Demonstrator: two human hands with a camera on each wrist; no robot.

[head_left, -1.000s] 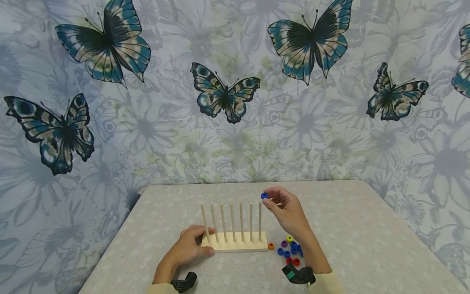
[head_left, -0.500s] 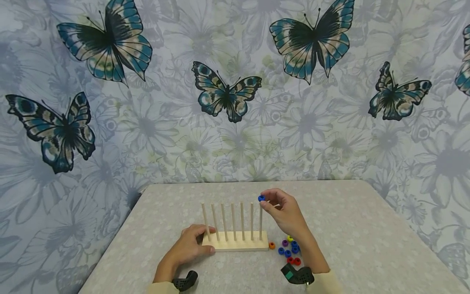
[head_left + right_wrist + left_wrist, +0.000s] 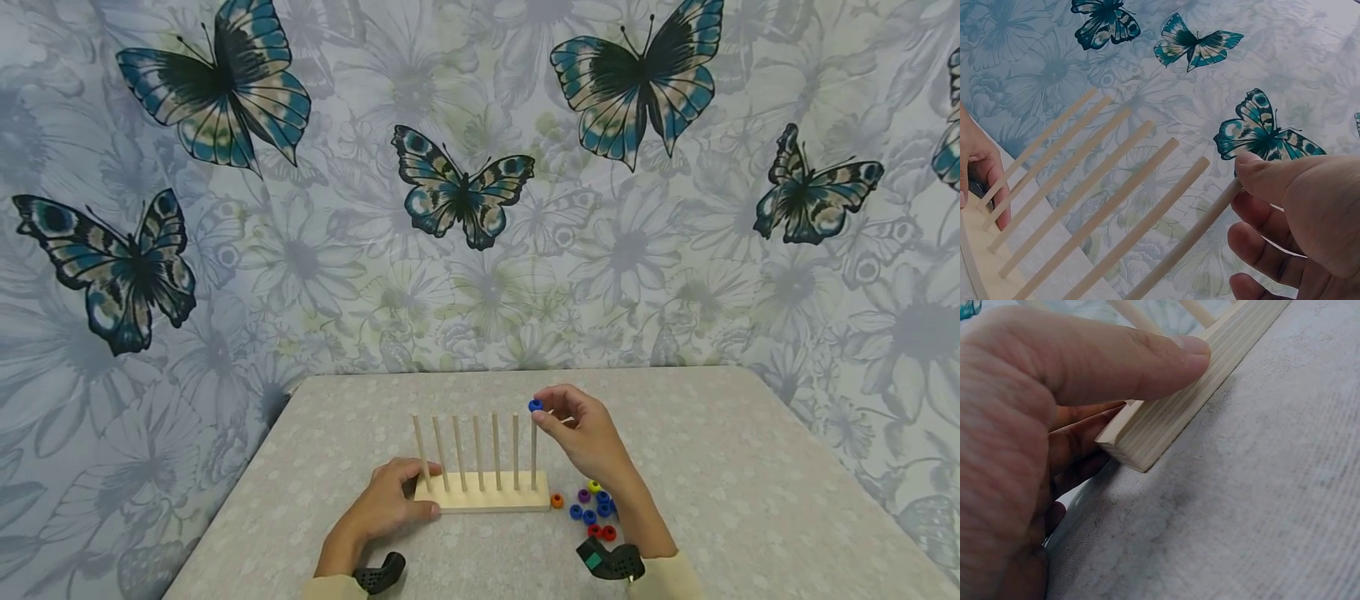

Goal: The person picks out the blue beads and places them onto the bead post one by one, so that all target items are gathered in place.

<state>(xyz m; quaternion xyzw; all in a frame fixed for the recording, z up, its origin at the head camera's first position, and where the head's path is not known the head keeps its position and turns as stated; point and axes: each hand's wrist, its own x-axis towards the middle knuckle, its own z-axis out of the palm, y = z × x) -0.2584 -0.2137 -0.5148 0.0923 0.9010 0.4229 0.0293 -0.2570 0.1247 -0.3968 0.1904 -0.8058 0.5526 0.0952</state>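
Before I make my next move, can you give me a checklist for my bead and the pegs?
1. Blue bead pinched in the right grip: ok.
2. Bead brought to the tip of the rightmost peg: ok, in the head view.
3. Bead's hole fitted over that tip: cannot tell; the thumb hides it in the right wrist view.
4. Wooden peg rack held at its left end by the left grip: ok.
5. Other six pegs bare: ok.
6. Orange bead apart from the rack: cannot tell; it lies right by its end.
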